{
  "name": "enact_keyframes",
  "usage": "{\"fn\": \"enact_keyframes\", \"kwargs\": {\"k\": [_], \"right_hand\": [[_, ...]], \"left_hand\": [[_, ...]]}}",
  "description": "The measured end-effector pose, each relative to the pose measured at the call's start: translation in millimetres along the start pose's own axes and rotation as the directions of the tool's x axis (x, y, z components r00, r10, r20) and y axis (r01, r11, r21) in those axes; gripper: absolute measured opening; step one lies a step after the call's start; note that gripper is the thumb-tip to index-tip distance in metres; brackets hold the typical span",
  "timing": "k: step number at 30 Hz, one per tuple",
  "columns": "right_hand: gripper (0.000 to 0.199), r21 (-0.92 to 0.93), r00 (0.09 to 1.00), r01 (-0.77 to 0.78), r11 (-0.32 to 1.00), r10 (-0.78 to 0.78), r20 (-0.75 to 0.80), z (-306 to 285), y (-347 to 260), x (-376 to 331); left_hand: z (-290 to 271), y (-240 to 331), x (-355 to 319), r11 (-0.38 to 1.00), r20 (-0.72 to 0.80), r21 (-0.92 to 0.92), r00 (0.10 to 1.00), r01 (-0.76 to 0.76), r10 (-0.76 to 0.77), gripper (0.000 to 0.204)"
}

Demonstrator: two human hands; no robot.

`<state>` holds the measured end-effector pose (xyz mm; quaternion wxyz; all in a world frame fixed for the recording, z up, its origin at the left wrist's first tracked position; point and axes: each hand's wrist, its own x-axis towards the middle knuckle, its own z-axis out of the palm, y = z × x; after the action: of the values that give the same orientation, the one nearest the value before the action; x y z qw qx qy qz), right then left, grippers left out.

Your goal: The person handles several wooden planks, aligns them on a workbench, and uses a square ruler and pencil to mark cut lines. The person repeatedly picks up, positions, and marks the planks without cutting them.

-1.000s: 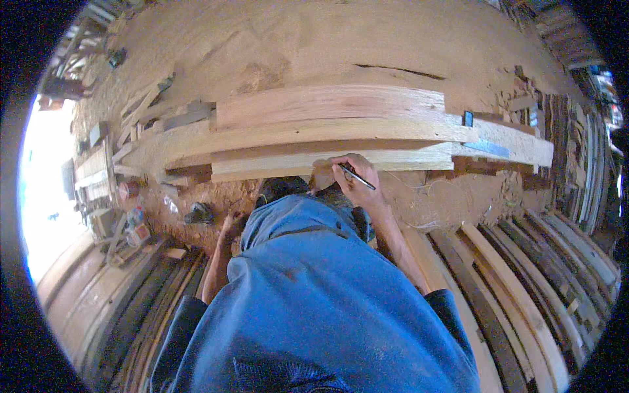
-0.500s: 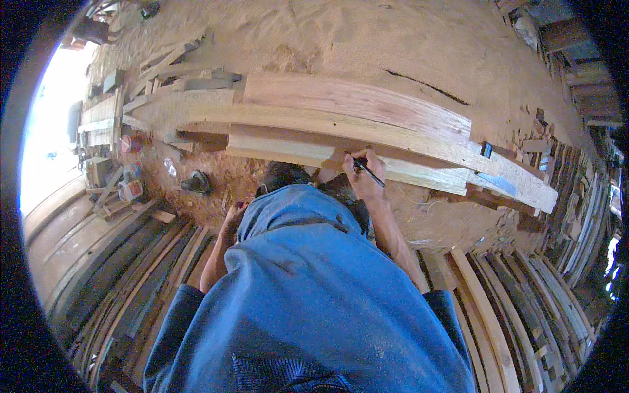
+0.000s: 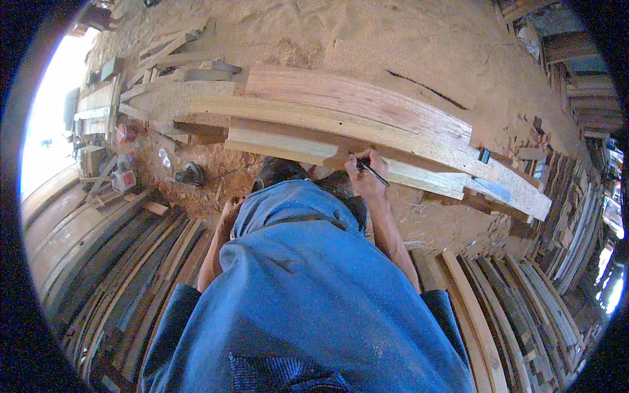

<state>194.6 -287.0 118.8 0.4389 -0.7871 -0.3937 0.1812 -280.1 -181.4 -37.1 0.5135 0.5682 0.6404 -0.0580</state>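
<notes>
My right hand (image 3: 371, 178) is closed around a dark pen (image 3: 375, 171), with the fingers at the near edge of a pale wooden plank (image 3: 282, 145). A long light beam (image 3: 308, 119) lies just beyond that plank, and a wider reddish board (image 3: 354, 96) lies farther out. On the beam's right part sits a small black object (image 3: 484, 155) whose kind I cannot make out. My left hand (image 3: 230, 211) is down beside my body at the left, against the blue shirt. Its fingers are mostly hidden, so whether it holds anything does not show.
Long boards (image 3: 131, 275) are stacked at the left, and more planks (image 3: 498, 308) lie at the right. Wood scraps (image 3: 177, 65) are piled at the far left. A dark power tool (image 3: 190, 175) and a white-and-red bucket (image 3: 124, 180) stand on the dusty ground (image 3: 367, 39).
My right hand stays at the plank with the pen, its pose almost the same. The view has shifted slightly. The planks and my left hand have hardly changed.
</notes>
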Motion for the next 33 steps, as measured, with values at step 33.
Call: {"fn": "enact_keyframes", "kwargs": {"k": [33], "right_hand": [[0.02,0.214,0.996,-0.069,0.974,0.081,-0.046,-6,-20,-16]], "left_hand": [[-60,92,3,0.894,-0.246,-0.444,0.951,0.063,-0.19,0.041]]}}
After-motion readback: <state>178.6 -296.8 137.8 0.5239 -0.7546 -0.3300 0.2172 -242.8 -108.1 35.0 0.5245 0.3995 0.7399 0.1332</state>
